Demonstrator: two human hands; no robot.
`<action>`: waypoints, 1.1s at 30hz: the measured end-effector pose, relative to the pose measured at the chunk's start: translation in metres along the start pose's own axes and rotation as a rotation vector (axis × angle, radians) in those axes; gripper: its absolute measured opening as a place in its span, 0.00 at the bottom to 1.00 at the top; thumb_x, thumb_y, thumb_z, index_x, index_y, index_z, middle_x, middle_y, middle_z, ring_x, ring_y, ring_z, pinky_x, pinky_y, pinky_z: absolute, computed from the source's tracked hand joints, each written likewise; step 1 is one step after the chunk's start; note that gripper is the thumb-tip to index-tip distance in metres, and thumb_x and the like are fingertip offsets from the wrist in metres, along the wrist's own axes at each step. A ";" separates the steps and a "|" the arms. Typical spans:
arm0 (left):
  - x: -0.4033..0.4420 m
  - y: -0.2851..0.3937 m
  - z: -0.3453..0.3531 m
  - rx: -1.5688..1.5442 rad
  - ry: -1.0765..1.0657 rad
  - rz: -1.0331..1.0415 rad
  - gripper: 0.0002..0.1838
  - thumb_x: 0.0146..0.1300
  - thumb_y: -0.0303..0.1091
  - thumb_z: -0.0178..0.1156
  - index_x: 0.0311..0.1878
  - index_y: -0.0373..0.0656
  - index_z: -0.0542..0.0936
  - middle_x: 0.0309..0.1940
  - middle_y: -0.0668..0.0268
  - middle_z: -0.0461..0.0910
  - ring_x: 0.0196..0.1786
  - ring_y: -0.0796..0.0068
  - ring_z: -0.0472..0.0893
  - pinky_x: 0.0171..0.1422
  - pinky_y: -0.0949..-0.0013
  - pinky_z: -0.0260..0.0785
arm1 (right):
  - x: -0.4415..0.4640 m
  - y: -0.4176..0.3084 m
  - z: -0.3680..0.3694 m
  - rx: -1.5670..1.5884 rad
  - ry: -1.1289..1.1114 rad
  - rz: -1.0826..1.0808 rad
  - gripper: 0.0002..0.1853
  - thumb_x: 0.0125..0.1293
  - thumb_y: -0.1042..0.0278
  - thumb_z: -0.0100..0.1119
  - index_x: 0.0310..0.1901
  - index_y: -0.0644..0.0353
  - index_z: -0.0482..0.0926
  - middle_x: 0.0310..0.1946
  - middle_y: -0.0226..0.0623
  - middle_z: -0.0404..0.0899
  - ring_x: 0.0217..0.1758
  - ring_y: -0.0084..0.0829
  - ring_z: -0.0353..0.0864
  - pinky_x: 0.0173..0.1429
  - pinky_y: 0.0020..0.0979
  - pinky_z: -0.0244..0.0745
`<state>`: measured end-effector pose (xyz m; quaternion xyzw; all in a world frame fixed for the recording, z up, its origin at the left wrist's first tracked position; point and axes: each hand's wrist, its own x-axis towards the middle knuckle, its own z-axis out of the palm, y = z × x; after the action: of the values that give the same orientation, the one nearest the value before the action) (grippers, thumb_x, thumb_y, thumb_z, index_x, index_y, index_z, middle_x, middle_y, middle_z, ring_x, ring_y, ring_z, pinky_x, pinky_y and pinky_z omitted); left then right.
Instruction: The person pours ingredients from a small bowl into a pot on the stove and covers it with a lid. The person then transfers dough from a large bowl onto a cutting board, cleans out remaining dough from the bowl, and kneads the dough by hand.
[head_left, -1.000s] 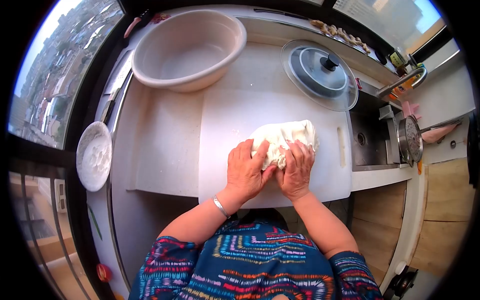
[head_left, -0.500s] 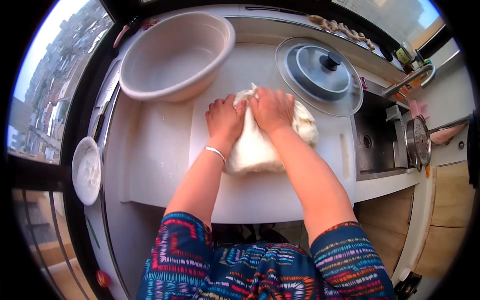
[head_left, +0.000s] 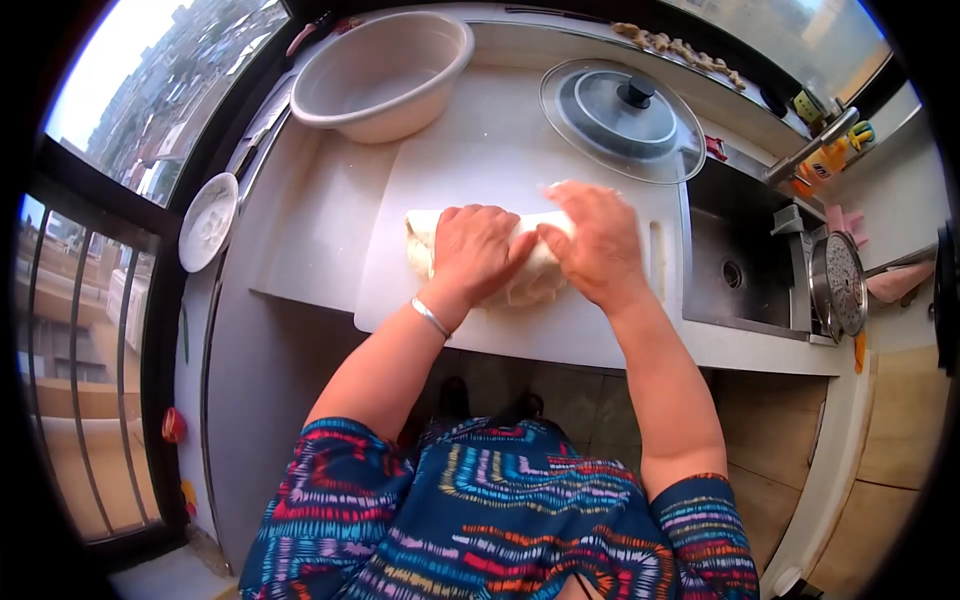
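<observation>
A mass of white dough (head_left: 530,284) lies on the white cutting board (head_left: 400,290), folded over at its left end. My left hand (head_left: 474,248) is on top of the dough, fingers bent over its far side and a silver bangle at the wrist. At the dough's right part is my right hand (head_left: 602,245), its thumb against the dough near the left thumb. Its fingers are stretched out over the far edge and slightly blurred. Both hands cover much of the dough.
Behind on the left stands a large pale basin (head_left: 390,118). A glass lid (head_left: 625,115) lies at the back right, beside the sink (head_left: 745,255). A dish of white powder (head_left: 208,224) sits on the left ledge. Ginger-like roots (head_left: 680,50) line the back ledge.
The dough has been turned and folded into a lower, wider shape. My right hand has moved right and its fingers have lifted outward. The head view has shifted.
</observation>
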<state>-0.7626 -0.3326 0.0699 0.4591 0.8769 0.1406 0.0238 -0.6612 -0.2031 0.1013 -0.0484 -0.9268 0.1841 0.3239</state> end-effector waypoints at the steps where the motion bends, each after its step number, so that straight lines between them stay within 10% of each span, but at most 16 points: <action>1: -0.010 -0.003 0.005 0.012 0.210 0.119 0.20 0.56 0.51 0.45 0.35 0.46 0.77 0.38 0.64 0.76 0.42 0.65 0.73 0.49 0.60 0.57 | -0.018 0.007 0.023 -0.034 -0.061 -0.033 0.17 0.52 0.57 0.56 0.42 0.54 0.75 0.43 0.35 0.73 0.49 0.38 0.69 0.55 0.44 0.59; 6: -0.066 -0.009 0.023 0.006 0.378 0.188 0.26 0.53 0.51 0.47 0.52 0.46 0.72 0.53 0.58 0.68 0.57 0.56 0.66 0.61 0.54 0.50 | -0.088 -0.018 0.033 -0.097 -0.100 -0.007 0.20 0.58 0.49 0.45 0.48 0.48 0.73 0.51 0.33 0.68 0.58 0.37 0.62 0.63 0.47 0.46; 17: 0.082 -0.073 0.035 -0.105 0.276 0.029 0.17 0.54 0.42 0.51 0.45 0.45 0.74 0.34 0.64 0.77 0.39 0.64 0.74 0.44 0.61 0.61 | 0.026 0.052 0.105 -0.151 0.031 0.204 0.16 0.54 0.53 0.50 0.41 0.50 0.75 0.39 0.30 0.74 0.40 0.34 0.70 0.49 0.38 0.58; 22: 0.139 -0.099 0.058 -0.055 0.291 -0.178 0.20 0.55 0.48 0.48 0.44 0.45 0.75 0.40 0.60 0.75 0.47 0.61 0.71 0.50 0.59 0.61 | 0.061 0.080 0.135 -0.138 0.088 0.418 0.14 0.54 0.56 0.53 0.41 0.50 0.75 0.38 0.28 0.76 0.39 0.32 0.73 0.47 0.36 0.58; 26: 0.137 -0.101 0.066 0.083 0.386 -0.154 0.21 0.56 0.51 0.46 0.42 0.45 0.77 0.47 0.59 0.73 0.52 0.62 0.68 0.52 0.57 0.60 | 0.055 0.080 0.137 -0.267 0.013 0.485 0.15 0.57 0.52 0.49 0.42 0.49 0.75 0.41 0.28 0.76 0.44 0.33 0.73 0.51 0.37 0.58; 27: 0.132 -0.095 0.045 -0.026 -0.018 -0.191 0.22 0.56 0.52 0.44 0.40 0.45 0.78 0.44 0.60 0.74 0.51 0.61 0.69 0.52 0.57 0.60 | 0.044 0.079 0.133 -0.207 -0.043 0.392 0.16 0.58 0.51 0.49 0.41 0.50 0.75 0.40 0.29 0.76 0.44 0.34 0.73 0.51 0.38 0.58; 33: 0.019 -0.063 -0.001 -0.307 0.140 0.118 0.20 0.51 0.48 0.55 0.39 0.42 0.77 0.39 0.59 0.75 0.49 0.60 0.70 0.54 0.56 0.57 | 0.026 -0.005 0.021 -0.139 -0.520 0.358 0.15 0.56 0.52 0.52 0.28 0.56 0.76 0.32 0.33 0.75 0.40 0.38 0.71 0.47 0.40 0.61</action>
<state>-0.8242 -0.3517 0.0554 0.4898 0.8162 0.3055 0.0241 -0.6946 -0.2090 0.1033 -0.1839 -0.9656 0.1807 0.0346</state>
